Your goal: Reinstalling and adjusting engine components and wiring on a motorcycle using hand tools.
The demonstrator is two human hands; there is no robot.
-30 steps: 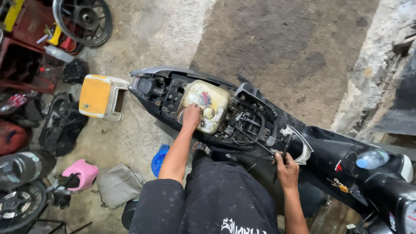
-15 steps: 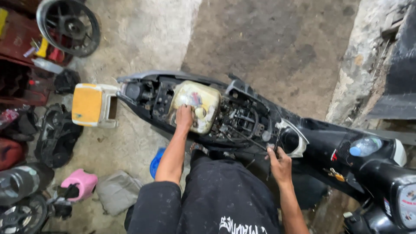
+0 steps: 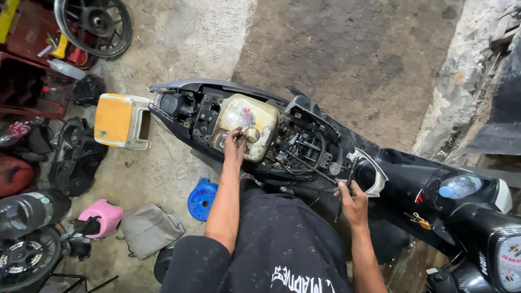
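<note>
A black scooter [image 3: 412,184] stands across the view with its seat off, so the frame and wiring show. A yellowed fuel tank [image 3: 247,122] sits in the open frame. My left hand [image 3: 235,145] rests on the tank's near side, fingers at its round cap. My right hand [image 3: 353,198] is at the scooter's near side by the wiring and grips a thin dark tool [image 3: 347,182] that points up toward the frame.
A yellow and white plastic stool [image 3: 120,120] stands by the scooter's tail. A blue round part [image 3: 202,198], a grey bag [image 3: 149,229] and a pink object [image 3: 102,217] lie on the concrete floor. A wheel [image 3: 95,24], red crates and dark parts crowd the left.
The view has shifted slightly. My left hand stays on the tank near its cap and my right hand stays by the wiring.
</note>
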